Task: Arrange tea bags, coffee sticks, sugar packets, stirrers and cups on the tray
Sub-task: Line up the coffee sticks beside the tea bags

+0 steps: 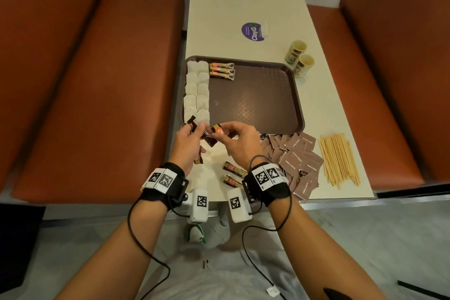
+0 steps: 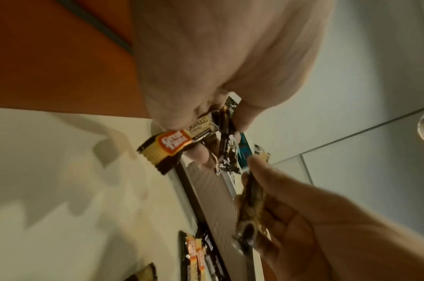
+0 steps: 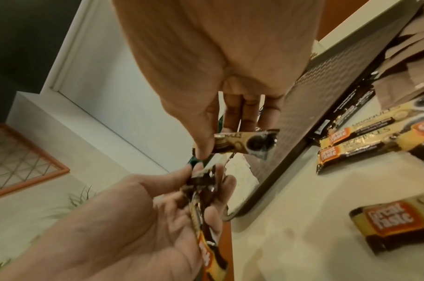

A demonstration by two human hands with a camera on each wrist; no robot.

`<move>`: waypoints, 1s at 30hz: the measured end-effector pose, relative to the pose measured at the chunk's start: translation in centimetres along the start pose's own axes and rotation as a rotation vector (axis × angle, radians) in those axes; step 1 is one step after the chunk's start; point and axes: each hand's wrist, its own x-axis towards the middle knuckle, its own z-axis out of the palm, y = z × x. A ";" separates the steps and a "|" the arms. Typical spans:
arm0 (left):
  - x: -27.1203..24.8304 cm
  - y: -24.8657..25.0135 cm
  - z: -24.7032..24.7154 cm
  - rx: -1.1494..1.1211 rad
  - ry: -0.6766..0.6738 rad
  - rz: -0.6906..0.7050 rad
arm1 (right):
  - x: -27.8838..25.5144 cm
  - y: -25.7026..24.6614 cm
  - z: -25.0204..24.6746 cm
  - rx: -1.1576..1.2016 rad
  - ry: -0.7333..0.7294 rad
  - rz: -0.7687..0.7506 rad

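The left hand is held above the table's near edge, fingers curled round a bundle of coffee sticks that stand up out of its grip. The right hand meets it from the right, thumb and fingers pinching the end of one stick that lies crosswise between the two hands. Both hands hang just over the near rim of the tray.

On the tray, tea bags fill two columns along the left side, and three sticks lie in a row at the far left corner beside them. Two more sticks lie on the table under the right wrist. Sugar packets are heaped to the right of them, with stirrers beyond. Two cups stand on the table off the tray's far right corner.
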 end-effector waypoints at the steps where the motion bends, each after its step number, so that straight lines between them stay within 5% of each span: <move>1: 0.0 0.3 -0.3 -0.030 0.001 0.003 | 0.0 0.0 -0.2 0.008 0.020 -0.009; 11: 0.2 1.8 -1.3 -0.125 -0.237 -0.044 | 1.2 -2.6 -1.9 -0.043 -0.057 -0.093; 22: 2.9 2.1 -1.5 -0.024 -0.010 0.042 | 5.4 -1.5 -1.0 -0.521 -0.041 -0.417; 30: 6.3 3.4 -0.7 -0.038 0.017 -0.023 | 14.0 -0.7 -2.3 -0.572 0.027 -0.272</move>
